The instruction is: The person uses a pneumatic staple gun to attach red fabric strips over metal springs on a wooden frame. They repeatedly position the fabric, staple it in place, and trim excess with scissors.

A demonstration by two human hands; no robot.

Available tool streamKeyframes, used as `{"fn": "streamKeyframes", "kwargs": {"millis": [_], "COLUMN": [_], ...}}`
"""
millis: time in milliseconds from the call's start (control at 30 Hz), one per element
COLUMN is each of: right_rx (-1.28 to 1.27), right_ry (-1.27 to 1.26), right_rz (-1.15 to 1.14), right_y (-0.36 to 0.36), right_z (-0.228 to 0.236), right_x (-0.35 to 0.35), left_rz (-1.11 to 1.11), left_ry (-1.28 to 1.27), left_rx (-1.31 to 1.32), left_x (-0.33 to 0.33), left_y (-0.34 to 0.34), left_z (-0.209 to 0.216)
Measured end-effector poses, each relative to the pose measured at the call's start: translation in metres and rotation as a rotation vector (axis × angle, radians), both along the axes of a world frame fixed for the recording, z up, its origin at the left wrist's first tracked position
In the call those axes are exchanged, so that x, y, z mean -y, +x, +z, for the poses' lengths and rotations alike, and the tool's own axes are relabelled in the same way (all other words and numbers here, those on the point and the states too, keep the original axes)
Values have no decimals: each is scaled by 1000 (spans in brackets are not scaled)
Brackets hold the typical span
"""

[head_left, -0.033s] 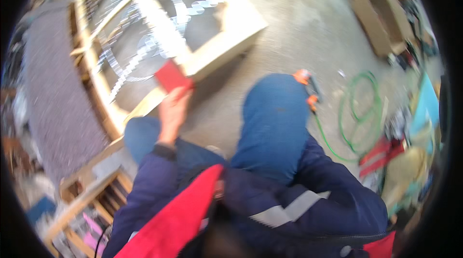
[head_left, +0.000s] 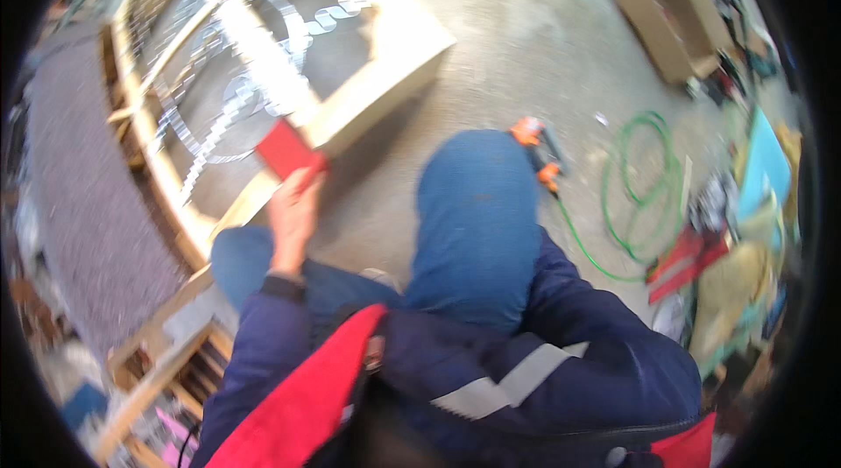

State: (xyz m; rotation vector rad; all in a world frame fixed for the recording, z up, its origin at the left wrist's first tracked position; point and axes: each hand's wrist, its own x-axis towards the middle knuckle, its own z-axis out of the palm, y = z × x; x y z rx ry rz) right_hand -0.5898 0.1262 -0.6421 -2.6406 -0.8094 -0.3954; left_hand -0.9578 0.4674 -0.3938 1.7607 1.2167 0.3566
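Observation:
My left hand point(head_left: 292, 218) is closed on a flat red rectangular block point(head_left: 286, 150), whose exact kind I cannot make out. The block is over the near corner of a pale wooden frame point(head_left: 385, 87). Wavy metal springs point(head_left: 235, 113) stretch across the frame's openings, blurred by motion. My right arm point(head_left: 604, 328) runs behind my raised, blue-trousered knee point(head_left: 477, 214), which hides the right hand. Just beyond that knee, an orange and black air tool point(head_left: 539, 151) lies on the concrete floor, joined to a green hose point(head_left: 604, 271).
Left of the frame stands a long grey padded piece point(head_left: 88, 197). A slatted wooden piece point(head_left: 162, 380) is at lower left. An open cardboard box point(head_left: 670, 21) sits at far right, with cloth scraps point(head_left: 731, 288) and a light blue sheet point(head_left: 765, 166) nearer.
The view has shifted slightly, so the frame, knee and tool appear farther left. My left hand keeps its hold on the red block.

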Motion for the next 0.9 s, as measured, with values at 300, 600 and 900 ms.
{"fn": "streamKeyframes", "kwargs": {"millis": [300, 600, 900], "right_rx": [-273, -1072, -1387], "right_ry": [-153, 210, 152], "right_rz": [88, 138, 580], "right_y": [33, 141, 78], "right_z": [-18, 94, 413], "right_x": [-8, -32, -262], "left_rz": [55, 120, 159], "left_ry": [-76, 71, 227], "left_rx": [-167, -63, 19], "left_x": [4, -1, 4], "left_y": [8, 15, 12], "left_z": [-1, -9, -27]}}
